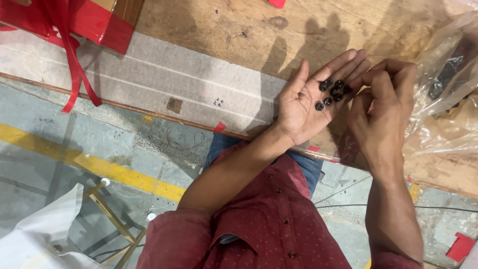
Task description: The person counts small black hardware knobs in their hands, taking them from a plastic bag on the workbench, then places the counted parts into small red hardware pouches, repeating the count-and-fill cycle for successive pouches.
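Note:
My left hand [311,97] lies palm up over the wooden table [219,35], fingers spread, with several small black round parts [332,91] resting on the palm and finger bases. My right hand [381,107] hovers just to its right, back of the hand toward me, fingers curled toward the black parts at the left fingertips. Whether the right fingers pinch one of the parts is hidden by the hand itself.
A clear plastic bag [443,84] with dark pieces inside lies at the table's right. A red-taped box [84,20] with loose red ribbon hangs over the left table edge. Below are a concrete floor with a yellow line [89,162] and white plastic [40,229].

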